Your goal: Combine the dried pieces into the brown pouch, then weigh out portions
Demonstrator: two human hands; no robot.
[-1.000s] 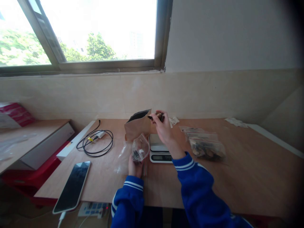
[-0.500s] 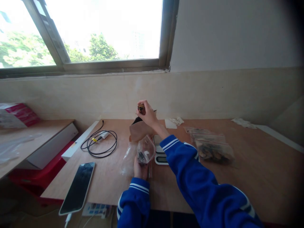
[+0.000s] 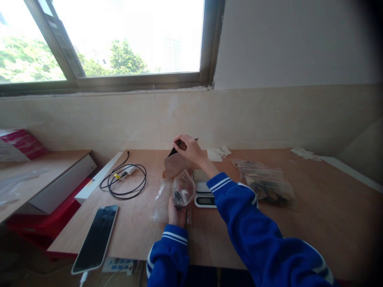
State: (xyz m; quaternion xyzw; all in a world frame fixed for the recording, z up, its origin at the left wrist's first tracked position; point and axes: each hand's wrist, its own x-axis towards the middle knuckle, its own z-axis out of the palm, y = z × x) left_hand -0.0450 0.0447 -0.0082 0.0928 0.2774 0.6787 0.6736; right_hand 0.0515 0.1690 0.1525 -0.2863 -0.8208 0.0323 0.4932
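My left hand (image 3: 177, 213) is closed around a clear zip bag (image 3: 184, 189) whose mouth gapes upward; dark pieces show in its lower part. Farther back, my right hand (image 3: 188, 148) pinches a small dark brown piece (image 3: 180, 144) whose kind I cannot make out. It is over the mouth of a brown paper bag (image 3: 177, 164) that stands open with a dark inside. A white digital scale (image 3: 205, 200) lies right of the clear bag, partly covered by my right forearm. Another clear plastic bag (image 3: 160, 203) rests flat beside my left hand.
Zip bags of dark brown pieces (image 3: 271, 191) lie to the right. Crumpled white tissue (image 3: 223, 152) sits near the wall. On the left are a coiled black cable (image 3: 124, 195) and a phone (image 3: 97, 237) overhanging the table edge, with a white cord plugged in.
My right hand has come down a little toward the paper bag's mouth, with the brown piece in its fingers. My left hand and the clear bag stay in place.
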